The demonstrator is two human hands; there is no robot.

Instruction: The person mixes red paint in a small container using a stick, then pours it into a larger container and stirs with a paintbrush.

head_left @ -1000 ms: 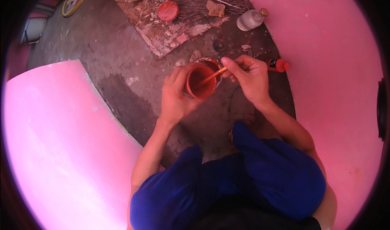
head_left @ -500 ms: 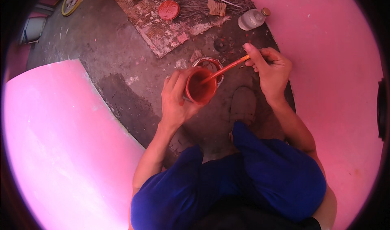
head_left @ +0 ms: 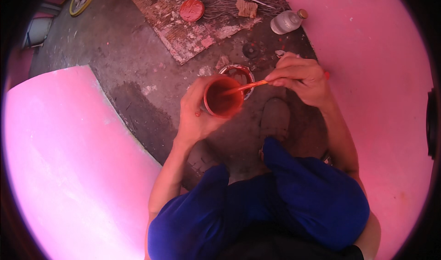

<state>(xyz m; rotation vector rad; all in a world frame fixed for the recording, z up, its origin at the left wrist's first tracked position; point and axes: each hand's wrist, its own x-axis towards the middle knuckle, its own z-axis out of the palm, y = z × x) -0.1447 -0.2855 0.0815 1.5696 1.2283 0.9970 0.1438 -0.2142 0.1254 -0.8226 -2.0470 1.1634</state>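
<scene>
My left hand (head_left: 195,105) is wrapped round a red cup (head_left: 223,115), tilted so its red inside faces up at me. Between the fingertips of my right hand (head_left: 301,78) is the upper end of a thin orange-red stick (head_left: 255,83); its lower end dips into the cup, and whether it ends in bristles cannot be seen. Just behind the cup, partly covered by it, stands an open paint can (head_left: 250,72) with a whitish rim and red smears. A red spot marks my left hand near the wrist.
A paint-stained board (head_left: 183,44) lies ahead, bearing a red lid (head_left: 191,10), a brown chunk (head_left: 246,8) and wires. A clear bottle (head_left: 287,22) with a brownish cap lies beside it. Pink panels (head_left: 78,159) flank both sides; a dark round disc (head_left: 251,50) sits on the floor.
My right hand has lowered and turned over, bringing the stick to a flatter slant in the cup. The cup and my left hand have shifted slightly left.
</scene>
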